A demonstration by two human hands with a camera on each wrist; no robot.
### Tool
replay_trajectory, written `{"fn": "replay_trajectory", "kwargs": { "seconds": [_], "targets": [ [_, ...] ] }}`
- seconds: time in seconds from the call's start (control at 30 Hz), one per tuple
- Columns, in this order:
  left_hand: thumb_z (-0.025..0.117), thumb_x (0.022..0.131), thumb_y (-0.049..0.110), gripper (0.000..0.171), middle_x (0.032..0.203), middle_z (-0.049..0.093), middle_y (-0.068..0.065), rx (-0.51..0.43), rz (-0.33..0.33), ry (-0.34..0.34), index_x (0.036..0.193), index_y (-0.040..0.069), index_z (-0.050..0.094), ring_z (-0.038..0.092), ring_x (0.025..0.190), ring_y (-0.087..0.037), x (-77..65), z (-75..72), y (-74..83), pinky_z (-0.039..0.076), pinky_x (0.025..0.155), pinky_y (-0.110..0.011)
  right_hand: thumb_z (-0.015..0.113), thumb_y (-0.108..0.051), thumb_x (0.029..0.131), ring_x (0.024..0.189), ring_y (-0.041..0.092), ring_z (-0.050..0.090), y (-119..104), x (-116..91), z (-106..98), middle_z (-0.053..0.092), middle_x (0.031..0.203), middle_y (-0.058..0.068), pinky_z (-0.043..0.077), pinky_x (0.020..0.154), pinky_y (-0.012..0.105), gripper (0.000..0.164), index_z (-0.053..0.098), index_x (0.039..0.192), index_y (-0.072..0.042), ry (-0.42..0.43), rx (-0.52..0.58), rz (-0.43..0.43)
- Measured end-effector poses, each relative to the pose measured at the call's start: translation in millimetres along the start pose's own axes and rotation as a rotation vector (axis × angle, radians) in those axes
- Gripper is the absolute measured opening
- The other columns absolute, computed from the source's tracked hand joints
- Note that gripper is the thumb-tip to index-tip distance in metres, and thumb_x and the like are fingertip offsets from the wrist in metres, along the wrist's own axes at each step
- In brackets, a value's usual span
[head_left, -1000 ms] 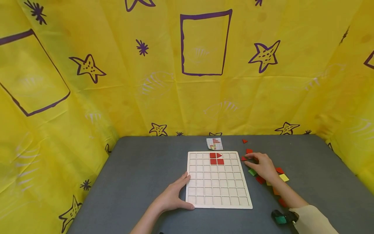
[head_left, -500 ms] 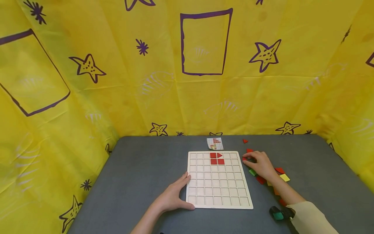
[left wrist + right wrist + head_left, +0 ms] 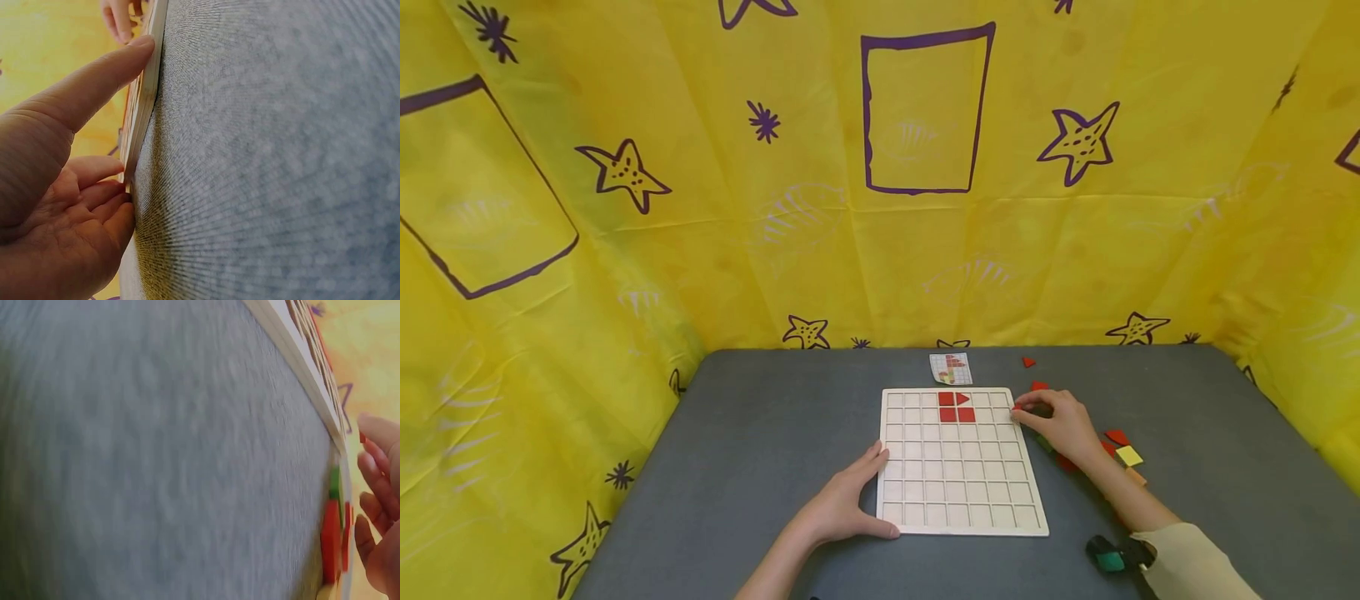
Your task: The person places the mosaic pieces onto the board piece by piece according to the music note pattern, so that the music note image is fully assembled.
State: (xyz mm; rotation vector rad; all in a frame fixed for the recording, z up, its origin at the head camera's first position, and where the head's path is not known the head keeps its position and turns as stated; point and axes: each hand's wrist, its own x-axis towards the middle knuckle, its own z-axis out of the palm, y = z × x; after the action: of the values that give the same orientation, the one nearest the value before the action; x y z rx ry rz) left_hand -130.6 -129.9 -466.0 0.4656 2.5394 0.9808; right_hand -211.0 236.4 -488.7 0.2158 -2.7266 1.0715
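A white square grid board [image 3: 955,487] lies on the grey table, with several red tiles [image 3: 947,414] in its upper rows, one of them a triangle [image 3: 962,399]. My left hand [image 3: 841,500] touches the board's left edge with spread fingers, its thumb at the near left corner. Between thumb and fingertips, my right hand [image 3: 1063,423] pinches a small red triangle tile [image 3: 1017,407] just over the board's upper right edge. In the right wrist view only a sliver of that tile [image 3: 362,437] shows; the fingers hide the rest.
Behind the board lies a small pattern card [image 3: 951,368]. Loose pieces lie to the right: a red triangle [image 3: 1028,362], a red tile [image 3: 1040,387], a yellow tile [image 3: 1128,455], an orange tile [image 3: 1136,476] and others partly under the right arm. A yellow printed cloth [image 3: 917,242] hangs behind.
My right hand has picked up the red triangle tile from the table and moved left with it to the board's edge. My left hand and the board have stayed put.
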Motion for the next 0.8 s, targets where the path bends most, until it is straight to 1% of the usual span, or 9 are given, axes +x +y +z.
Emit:
{"fn": "replay_trajectory", "kwargs": {
  "seconds": [0.13, 0.23, 0.37, 0.47, 0.6, 0.8],
  "targets": [
    [0.085, 0.062, 0.047, 0.109, 0.159, 0.021, -0.002, 0.012, 0.010, 0.004, 0.150, 0.015, 0.030, 0.026, 0.143, -0.028, -0.5, -0.2, -1.2, 0.029, 0.108, -0.055, 0.078, -0.034, 0.078, 0.085, 0.018, 0.050, -10, 3, 9, 0.067, 0.084, -0.003, 0.038, 0.075, 0.035, 0.022, 0.073, 0.092, -0.018, -0.020, 0.013, -0.050],
    [0.085, 0.062, 0.047, 0.109, 0.159, 0.020, -0.002, 0.006, 0.007, 0.000, 0.150, 0.015, 0.029, 0.026, 0.143, -0.028, -0.5, -0.3, -1.0, 0.029, 0.108, -0.055, 0.079, -0.028, 0.077, 0.080, 0.017, 0.048, -15, 6, 18, 0.065, 0.079, -0.006, 0.036, 0.072, 0.032, 0.018, 0.074, 0.090, -0.017, -0.031, 0.018, -0.102],
    [0.085, 0.062, 0.047, 0.108, 0.159, 0.020, -0.001, -0.012, -0.012, -0.009, 0.150, 0.017, 0.029, 0.025, 0.144, -0.027, 0.1, -0.1, 0.0, 0.028, 0.108, -0.056, 0.080, -0.027, 0.076, 0.076, 0.016, 0.043, -22, 11, 27, 0.061, 0.074, -0.007, 0.032, 0.067, 0.030, 0.018, 0.074, 0.090, -0.018, -0.043, 0.001, -0.140],
    [0.085, 0.062, 0.046, 0.108, 0.159, 0.020, -0.001, -0.015, -0.016, -0.009, 0.150, 0.016, 0.029, 0.025, 0.143, -0.028, 0.2, 0.4, 0.7, 0.028, 0.108, -0.057, 0.079, -0.026, 0.077, 0.080, 0.015, 0.045, -24, 14, 30, 0.064, 0.080, -0.006, 0.033, 0.070, 0.031, 0.017, 0.075, 0.092, -0.019, -0.055, -0.008, -0.162],
    [0.085, 0.062, 0.046, 0.108, 0.159, 0.020, -0.001, -0.011, -0.011, -0.006, 0.150, 0.016, 0.030, 0.025, 0.143, -0.028, -0.4, 0.5, 1.1, 0.029, 0.108, -0.057, 0.077, -0.021, 0.079, 0.084, 0.016, 0.047, -27, 16, 30, 0.070, 0.093, -0.002, 0.035, 0.072, 0.033, 0.017, 0.076, 0.096, -0.018, -0.080, 0.003, -0.182],
    [0.085, 0.062, 0.047, 0.108, 0.159, 0.020, -0.001, -0.009, -0.011, -0.008, 0.150, 0.016, 0.029, 0.026, 0.143, -0.028, -0.1, 0.3, 0.4, 0.029, 0.107, -0.056, 0.075, -0.018, 0.081, 0.084, 0.016, 0.046, -29, 15, 30, 0.070, 0.095, 0.000, 0.035, 0.070, 0.032, 0.020, 0.076, 0.101, -0.016, -0.127, 0.004, -0.172]
  ]
}}
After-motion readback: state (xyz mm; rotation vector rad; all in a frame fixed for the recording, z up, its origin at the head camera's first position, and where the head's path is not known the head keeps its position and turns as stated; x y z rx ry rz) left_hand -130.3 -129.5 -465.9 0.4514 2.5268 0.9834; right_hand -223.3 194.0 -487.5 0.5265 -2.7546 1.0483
